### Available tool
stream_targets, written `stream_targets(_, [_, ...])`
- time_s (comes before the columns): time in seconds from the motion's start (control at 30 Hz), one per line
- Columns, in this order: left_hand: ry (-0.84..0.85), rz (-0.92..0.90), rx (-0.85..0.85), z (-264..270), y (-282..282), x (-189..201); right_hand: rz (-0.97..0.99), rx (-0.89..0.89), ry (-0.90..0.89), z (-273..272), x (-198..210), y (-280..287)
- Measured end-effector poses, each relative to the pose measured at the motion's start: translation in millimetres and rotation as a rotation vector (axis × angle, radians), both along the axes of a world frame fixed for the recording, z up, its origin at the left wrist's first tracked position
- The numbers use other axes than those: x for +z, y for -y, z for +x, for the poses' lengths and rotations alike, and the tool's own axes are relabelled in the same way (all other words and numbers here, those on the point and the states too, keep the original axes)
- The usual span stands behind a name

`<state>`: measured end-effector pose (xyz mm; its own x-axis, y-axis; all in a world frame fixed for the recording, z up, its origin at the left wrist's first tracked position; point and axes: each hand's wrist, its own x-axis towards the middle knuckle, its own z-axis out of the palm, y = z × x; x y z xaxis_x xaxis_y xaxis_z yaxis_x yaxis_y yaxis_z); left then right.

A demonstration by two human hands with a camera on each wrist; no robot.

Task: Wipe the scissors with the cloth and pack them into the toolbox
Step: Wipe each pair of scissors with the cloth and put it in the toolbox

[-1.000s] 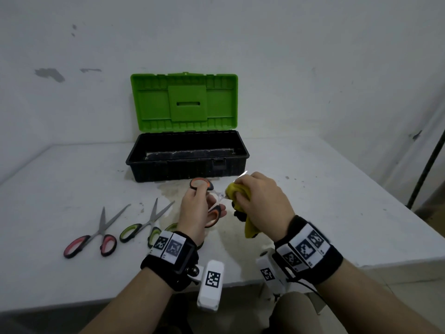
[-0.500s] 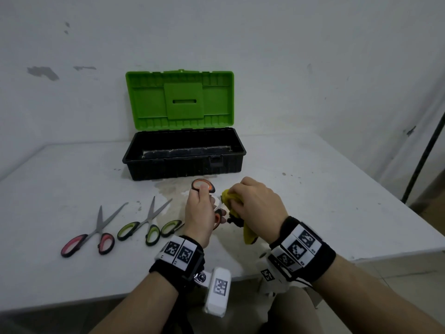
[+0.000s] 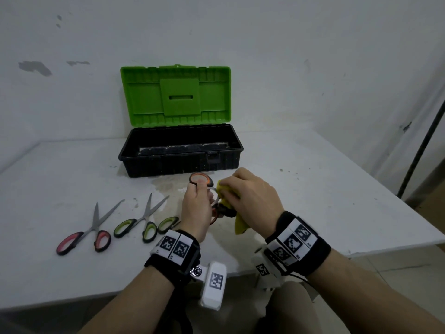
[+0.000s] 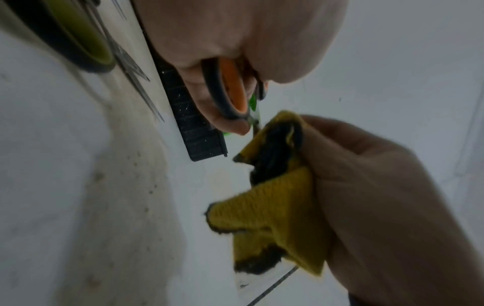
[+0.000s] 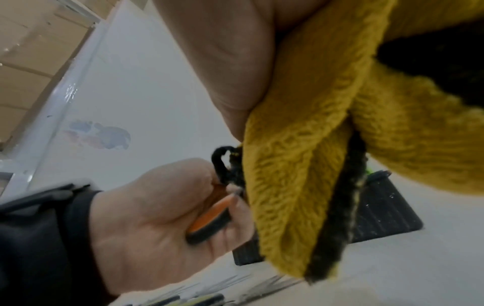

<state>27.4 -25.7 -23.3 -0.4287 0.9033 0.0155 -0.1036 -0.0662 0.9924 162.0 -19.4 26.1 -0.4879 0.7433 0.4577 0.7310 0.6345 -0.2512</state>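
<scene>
Gripping orange scissors [image 3: 201,180], left hand [image 3: 195,208]; right hand [image 3: 250,192] fingers [image 4: 348,140] pinching yellow cloth [image 4: 275,207]

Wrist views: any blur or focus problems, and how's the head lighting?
Left wrist: green scissor handle at top left smeared and soft; cloth fairly sharp. Right wrist: cloth fills the frame, soft; scissors along the bottom edge streaked. Head: dim, even light, no glare; straight edges bowed.

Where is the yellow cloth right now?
In the head view the yellow cloth is gripped in the right hand, just in front of the open toolbox, wrapped round the orange-handled scissors that the left hand holds.
</scene>
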Motion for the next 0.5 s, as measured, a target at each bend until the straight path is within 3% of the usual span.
stream_targets(0.1, [-0.039, -0.009, -0.008, 2.8, 1.6, 0.5, -0.028, -0.014, 0.051, -1.6, -3.3, 0.0])
stream_targets(0.23, [0.042, -0.033, 0.008, -5.9, 3.7, 1.0, -0.095, -0.113, 0.032, 18.5, -3.8, -9.4])
stream_targets(0.33, [-0.010, -0.025, 0.005, -4.0, -1.2, -1.5, 0.002, -0.038, -0.022, 12.2, -1.1, -5.1])
stream_targets(0.5, [-0.100, -0.003, 0.004, 3.5, -0.8, -3.8, -0.041, 0.002, 0.121, -0.3, -5.1, 1.2])
